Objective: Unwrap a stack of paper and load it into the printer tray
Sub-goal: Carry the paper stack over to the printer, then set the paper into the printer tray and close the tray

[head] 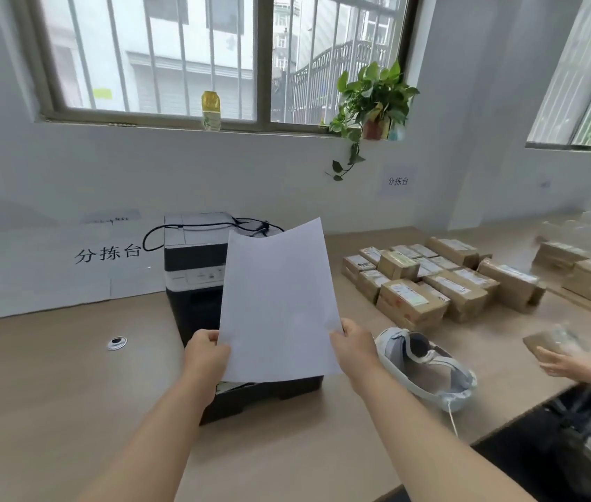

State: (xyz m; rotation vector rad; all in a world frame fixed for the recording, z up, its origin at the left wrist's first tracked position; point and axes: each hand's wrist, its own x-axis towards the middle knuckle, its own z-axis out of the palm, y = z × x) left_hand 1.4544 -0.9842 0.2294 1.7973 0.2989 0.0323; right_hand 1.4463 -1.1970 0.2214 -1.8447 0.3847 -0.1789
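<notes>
**Paper held over the open tray, ready to go in**

The person is holding a white stack of paper [277,302] upright in front of the printer [196,280], both hands gripping its lower edge. The left hand [205,351] is pinching the lower left corner, thumb on the near face and fingers behind; the right hand [353,347] is doing the same at the lower right corner. How thick the stack is cannot be told from here (only its flat face is showing, and it could pass for a few sheets). No wrapper is visible on it.

The paper is hanging in the air, just above the printer tray [265,394], which is standing pulled out at the front of the black machine on the desk [51,385]. The paper is covering most of the tray, so whether anything is lying in it cannot be told.

Judging by this, the unwrapping is done and the loading step is in hand. The next move is calling for tipping the stack flat, squaring its edges with the tray walls, and lowering it in evenly so no corner catches; pushing the tray home would come after.

A white headset [428,371] is lying just right of the tray, and taped parcels [431,280] are sitting further back (neither is in the way).
</notes>
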